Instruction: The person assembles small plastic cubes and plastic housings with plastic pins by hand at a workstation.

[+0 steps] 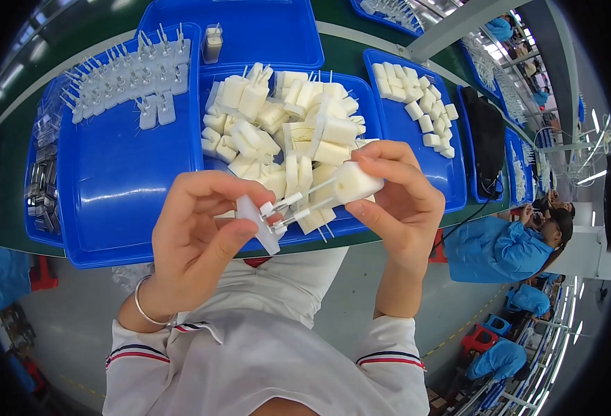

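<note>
My left hand (198, 229) pinches a small flat white plastic piece (258, 220) between thumb and fingers. My right hand (402, 201) holds a white foam block (356, 182) with two thin white pins (298, 204) sticking out toward the left. The pin tips meet the flat piece between my two hands. Both hands hover over the near edge of a blue tray (212, 163) heaped with more white foam blocks (284, 128) that carry thin pins.
A large blue tray (118, 187) on the left holds rows of white pinned parts (128, 76). Another blue tray (451, 177) at right holds small white blocks (416, 97). Dark metal parts (42, 187) lie far left. A black bag (487, 139) sits to the right. People in blue coats (496, 246) work nearby.
</note>
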A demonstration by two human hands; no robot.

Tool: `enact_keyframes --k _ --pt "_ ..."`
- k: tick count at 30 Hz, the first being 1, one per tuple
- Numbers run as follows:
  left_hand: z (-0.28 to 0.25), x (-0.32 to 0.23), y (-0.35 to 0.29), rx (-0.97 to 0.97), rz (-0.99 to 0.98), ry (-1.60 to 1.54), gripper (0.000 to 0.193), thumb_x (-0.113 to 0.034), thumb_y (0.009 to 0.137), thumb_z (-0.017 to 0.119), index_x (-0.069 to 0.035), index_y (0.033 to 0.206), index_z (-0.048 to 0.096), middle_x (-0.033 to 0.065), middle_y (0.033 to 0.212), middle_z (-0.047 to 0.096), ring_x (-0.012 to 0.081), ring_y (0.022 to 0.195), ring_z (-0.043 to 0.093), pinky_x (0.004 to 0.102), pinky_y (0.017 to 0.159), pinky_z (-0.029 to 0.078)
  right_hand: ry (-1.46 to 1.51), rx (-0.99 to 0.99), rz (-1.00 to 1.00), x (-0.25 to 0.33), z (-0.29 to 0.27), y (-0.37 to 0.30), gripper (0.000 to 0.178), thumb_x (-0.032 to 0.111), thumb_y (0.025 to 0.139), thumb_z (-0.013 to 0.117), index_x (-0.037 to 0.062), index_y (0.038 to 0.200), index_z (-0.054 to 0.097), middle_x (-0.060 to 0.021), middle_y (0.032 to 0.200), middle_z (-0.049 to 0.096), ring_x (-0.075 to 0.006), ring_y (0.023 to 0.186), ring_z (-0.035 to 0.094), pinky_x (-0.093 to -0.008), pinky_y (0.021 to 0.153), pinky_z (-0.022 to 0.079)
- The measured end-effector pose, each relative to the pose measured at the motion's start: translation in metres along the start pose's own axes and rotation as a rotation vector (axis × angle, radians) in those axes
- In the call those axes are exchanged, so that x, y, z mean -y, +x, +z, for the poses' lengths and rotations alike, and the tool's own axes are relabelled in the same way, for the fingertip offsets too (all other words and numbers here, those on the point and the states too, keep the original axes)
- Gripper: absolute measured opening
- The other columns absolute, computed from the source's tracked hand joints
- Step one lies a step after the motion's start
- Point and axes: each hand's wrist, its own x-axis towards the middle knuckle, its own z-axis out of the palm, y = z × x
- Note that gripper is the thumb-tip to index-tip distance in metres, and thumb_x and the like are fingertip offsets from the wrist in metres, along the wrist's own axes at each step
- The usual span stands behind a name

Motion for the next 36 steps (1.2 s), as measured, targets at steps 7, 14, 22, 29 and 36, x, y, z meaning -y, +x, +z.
enact_keyframes --k 7,14,22,29,36 --pt "-0.004 -0.001 -0.002 0.072 -0.029 0.019 0.027 0.004 0.086 0.047 0.001 0.11 0.034 0.0191 0.109 0.052 0.0219 0.098 0.057 0.0325 0.083 0.049 -0.033 0.023 0.013 0.0 0.002 0.0 0.039 -0.015 0.065 0.063 -0.0052 0.102 0.059 -0.0142 0.107 0.05 -0.0211 0.098 0.052 -0.0301 0.081 0.046" --pt "-0.001 0.01 0.001 -0.02 0.041 0.086 0.042 0.01 0.076 0.058 0.0 0.11 0.035 0.0185 0.109 0.051 0.0257 0.099 0.057 0.0324 0.08 0.051 0.063 0.115 0.024 0.001 0.006 -0.004 0.036 -0.014 0.068 0.062 -0.0062 0.103 0.058 -0.0156 0.106 0.052 -0.0222 0.097 0.053 -0.0309 0.081 0.046" --pt "-0.017 0.029 -0.004 -0.022 -0.1 -0.22 0.028 0.015 0.065 0.066 0.002 0.086 0.053 0.0145 0.096 0.055 0.0293 0.095 0.059 0.0349 0.072 0.056 0.272 0.01 0.124 -0.017 0.017 -0.007 0.03 -0.011 0.071 0.063 -0.0043 0.1 0.059 -0.018 0.102 0.058 -0.0234 0.096 0.056 -0.0344 0.083 0.047" --pt "-0.018 0.043 0.002 0.031 0.079 -0.33 0.031 0.002 0.063 0.075 -0.004 0.083 0.053 0.0101 0.083 0.058 0.0161 0.077 0.053 0.0261 0.065 0.045 0.582 0.006 0.236 -0.024 0.03 -0.018 0.03 -0.008 0.07 0.067 -0.0045 0.098 0.058 -0.0177 0.1 0.058 -0.0239 0.095 0.057 -0.0349 0.083 0.047" --pt "-0.01 0.041 0.007 0.069 0.24 -0.187 0.043 -0.006 0.06 0.08 -0.006 0.092 0.051 0.0097 0.093 0.054 0.0149 0.082 0.049 0.0271 0.072 0.039 0.568 0.021 0.232 -0.018 0.045 -0.025 0.031 -0.004 0.071 0.068 -0.0015 0.1 0.057 -0.0156 0.1 0.057 -0.0226 0.094 0.057 -0.0332 0.08 0.048"
